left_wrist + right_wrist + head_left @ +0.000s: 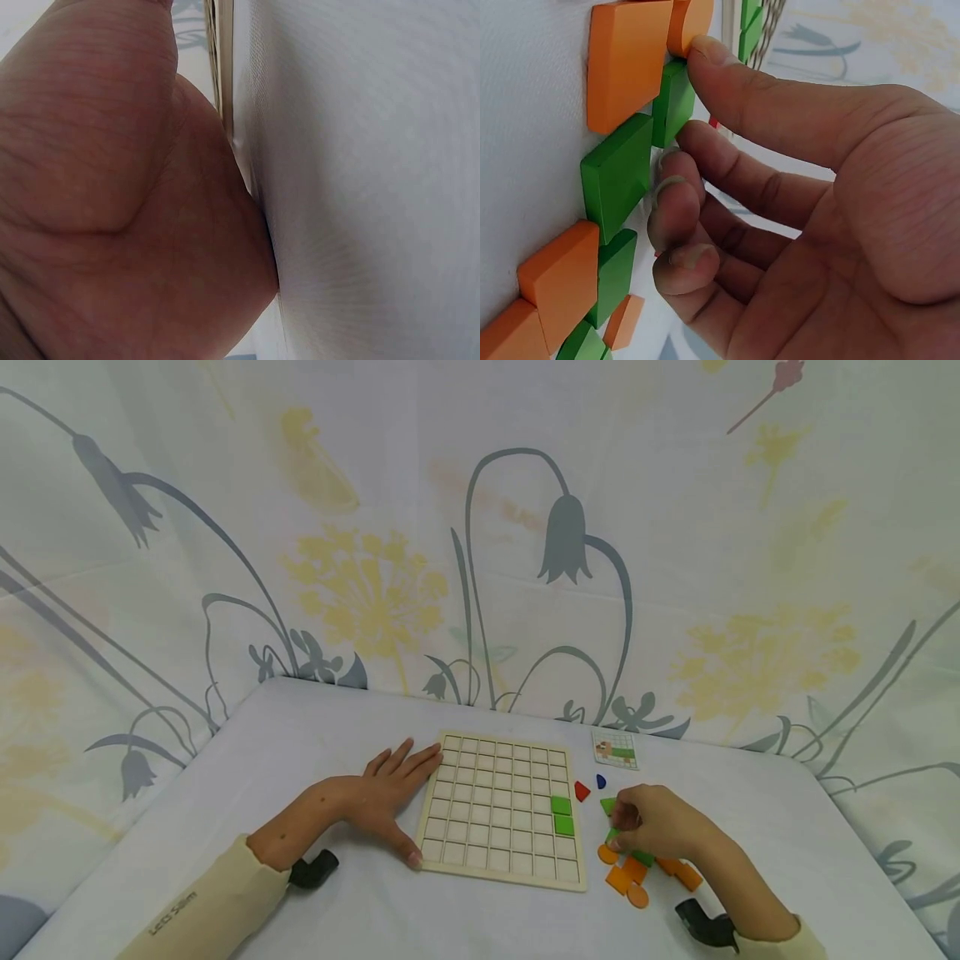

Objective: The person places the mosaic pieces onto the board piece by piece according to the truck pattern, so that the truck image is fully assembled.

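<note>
A wooden grid board (502, 878) lies flat on the table, with two green squares (563, 825) in its cells near the right side. My left hand (382, 795) rests along the board's left edge, fingers spread, thumb at the near corner; its palm fills much of the left wrist view. To the right of the board, my right hand (660, 823) is over a cluster of loose pieces. Its thumb and index finger pinch a green square (675, 105) at opposite edges, while the other fingers curl inward. Beside that square lie another green square (619, 180) and an orange square (628, 64).
Several orange pieces (618, 880) lie near the right hand, an orange round piece (637, 895) nearest the front. A red piece (582, 791) and a blue half circle (601, 782) sit beside the board. Behind them is a small pattern card (615, 750). A flowered cloth (510, 610) hangs behind the table.
</note>
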### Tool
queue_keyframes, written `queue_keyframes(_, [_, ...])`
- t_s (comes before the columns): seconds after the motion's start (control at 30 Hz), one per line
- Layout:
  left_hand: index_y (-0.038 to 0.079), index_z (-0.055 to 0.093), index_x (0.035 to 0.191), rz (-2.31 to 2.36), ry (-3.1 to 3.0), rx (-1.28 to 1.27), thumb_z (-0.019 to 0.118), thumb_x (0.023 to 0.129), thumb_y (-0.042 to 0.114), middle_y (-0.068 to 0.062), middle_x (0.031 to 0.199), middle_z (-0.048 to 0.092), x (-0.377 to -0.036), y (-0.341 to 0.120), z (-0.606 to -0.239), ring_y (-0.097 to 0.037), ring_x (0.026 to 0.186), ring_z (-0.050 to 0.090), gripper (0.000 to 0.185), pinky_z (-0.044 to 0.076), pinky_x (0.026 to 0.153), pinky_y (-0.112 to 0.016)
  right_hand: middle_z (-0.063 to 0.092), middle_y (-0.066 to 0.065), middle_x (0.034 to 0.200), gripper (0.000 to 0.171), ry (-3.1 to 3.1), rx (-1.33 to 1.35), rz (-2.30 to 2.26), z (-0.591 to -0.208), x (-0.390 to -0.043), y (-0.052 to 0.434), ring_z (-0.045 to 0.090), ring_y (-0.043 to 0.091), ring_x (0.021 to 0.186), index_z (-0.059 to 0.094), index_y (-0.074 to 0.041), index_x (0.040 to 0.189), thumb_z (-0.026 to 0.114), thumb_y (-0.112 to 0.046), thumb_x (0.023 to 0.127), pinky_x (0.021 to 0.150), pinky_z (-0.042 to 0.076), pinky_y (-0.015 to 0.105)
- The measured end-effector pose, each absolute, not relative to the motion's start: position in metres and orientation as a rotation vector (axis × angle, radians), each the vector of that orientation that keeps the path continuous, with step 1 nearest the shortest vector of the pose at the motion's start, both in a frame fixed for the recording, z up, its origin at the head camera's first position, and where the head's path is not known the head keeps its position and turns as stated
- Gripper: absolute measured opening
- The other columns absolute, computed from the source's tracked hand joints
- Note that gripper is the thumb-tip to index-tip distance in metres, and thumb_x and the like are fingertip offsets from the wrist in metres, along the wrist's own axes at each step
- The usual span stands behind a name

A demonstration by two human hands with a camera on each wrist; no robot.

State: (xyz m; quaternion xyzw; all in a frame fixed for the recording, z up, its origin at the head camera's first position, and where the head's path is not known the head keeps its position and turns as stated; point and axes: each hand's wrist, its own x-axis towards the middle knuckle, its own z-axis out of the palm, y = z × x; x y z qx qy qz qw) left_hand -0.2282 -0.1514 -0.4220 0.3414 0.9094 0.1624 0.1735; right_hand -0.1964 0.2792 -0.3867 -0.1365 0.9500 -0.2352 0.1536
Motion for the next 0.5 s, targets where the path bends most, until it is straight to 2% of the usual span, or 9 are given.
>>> queue_keyframes(0.5, [0.008,0.001,0.171,0.457,2.577,0.974,0.087,0.074,0.071,-0.007,0.179,-0.009,-0.2288,-0.1513,-0.4225,-0.043,0.161,-0.018,0.145,-0.003,0.128,-0.064,0.060,0.005,0.080,0.028,2.743,-0.237,-0.690,-0.3892,-0.1993,0.2812,0.055,0.021,0.075,0.068,-0.007,0.092,0.093,-0.014,0.082,0.070,0.050,0.035])
